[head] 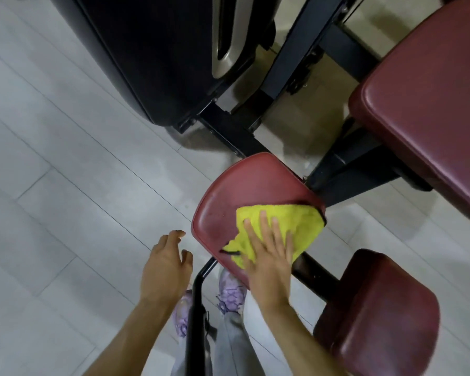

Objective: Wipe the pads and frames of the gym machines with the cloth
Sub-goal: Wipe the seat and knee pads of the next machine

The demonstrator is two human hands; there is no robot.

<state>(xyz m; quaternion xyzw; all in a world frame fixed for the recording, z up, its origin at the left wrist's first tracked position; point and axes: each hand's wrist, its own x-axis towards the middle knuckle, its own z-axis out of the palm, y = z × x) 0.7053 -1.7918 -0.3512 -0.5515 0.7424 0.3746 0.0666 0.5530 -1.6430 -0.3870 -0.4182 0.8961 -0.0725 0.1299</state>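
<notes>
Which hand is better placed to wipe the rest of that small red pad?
The right hand: it lies flat on the yellow cloth, pressing it on the red pad. The left hand hovers beside the pad, holding nothing.

Open floor [65,185] lay left of the small red pad [228,191]. Close on its right stood a second pad [377,308], a black bar [318,275] bridging the gap. The far side was crowded by frame beams [228,131], a dark housing [147,63] and a long bench pad [432,118]. A black post [196,321] rose at the near edge.
</notes>
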